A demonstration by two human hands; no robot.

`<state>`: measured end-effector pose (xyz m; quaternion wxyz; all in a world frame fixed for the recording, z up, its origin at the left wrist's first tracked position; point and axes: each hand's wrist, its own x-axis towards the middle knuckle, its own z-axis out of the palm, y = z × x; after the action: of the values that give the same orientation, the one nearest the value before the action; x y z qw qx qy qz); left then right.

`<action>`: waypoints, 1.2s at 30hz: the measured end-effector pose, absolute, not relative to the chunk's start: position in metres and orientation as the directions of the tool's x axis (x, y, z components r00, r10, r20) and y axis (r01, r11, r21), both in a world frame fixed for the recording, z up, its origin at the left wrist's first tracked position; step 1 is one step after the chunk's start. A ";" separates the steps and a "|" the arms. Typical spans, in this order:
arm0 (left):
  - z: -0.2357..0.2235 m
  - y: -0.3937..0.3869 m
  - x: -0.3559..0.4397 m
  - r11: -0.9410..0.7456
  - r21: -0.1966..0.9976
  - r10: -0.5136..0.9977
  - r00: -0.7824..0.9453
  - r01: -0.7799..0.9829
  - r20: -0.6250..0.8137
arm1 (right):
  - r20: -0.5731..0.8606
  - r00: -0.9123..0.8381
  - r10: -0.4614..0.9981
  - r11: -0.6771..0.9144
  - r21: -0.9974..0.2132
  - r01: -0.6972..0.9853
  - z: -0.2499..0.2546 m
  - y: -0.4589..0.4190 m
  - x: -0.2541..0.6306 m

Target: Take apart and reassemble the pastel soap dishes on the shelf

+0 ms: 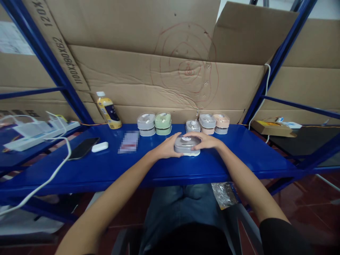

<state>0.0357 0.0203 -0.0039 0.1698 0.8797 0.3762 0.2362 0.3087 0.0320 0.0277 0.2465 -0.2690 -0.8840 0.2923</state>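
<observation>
Between my two hands is a grey rounded box (187, 142) with a see-through lid and a small round label on top, resting on or just above the blue table (148, 168). My left hand (168, 147) closes around its left side, the thumb low at the front. From the other side, my right hand (207, 141) grips the right end, fingers at the back and thumb on the front. Just behind it stands a smaller-looking grey box (193, 126). A grey box (146, 124) and a green box (163, 124) of similar shape are behind my left hand.
Further grey (207, 123) and peach (221, 123) boxes stand at the back right. Leftward are a yellow bottle (108, 110), a blurred-out packet (129, 142), a white earbud case (100, 147), a phone (84, 148) and a white cable (57, 170). Cardboard (127, 78) walls the back.
</observation>
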 end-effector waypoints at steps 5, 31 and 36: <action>-0.003 0.018 0.034 -0.682 0.413 0.727 0.619 0.603 0.296 | 0.245 -0.733 0.634 0.650 -0.683 0.334 0.025 0.035 0.310; -0.008 0.020 0.033 -0.664 0.463 0.741 0.595 0.587 0.310 | 0.224 -0.680 0.698 0.611 -0.682 0.403 0.025 0.032 0.310; -0.008 0.021 0.036 -0.641 0.500 0.761 0.570 0.583 0.310 | 0.268 -0.691 0.672 0.664 -0.630 0.402 0.026 0.031 0.309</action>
<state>0.0362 0.0211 -0.0077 0.1740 0.8688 0.3866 0.2559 0.3090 0.0307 0.0263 0.2475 -0.3057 -0.8780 0.2727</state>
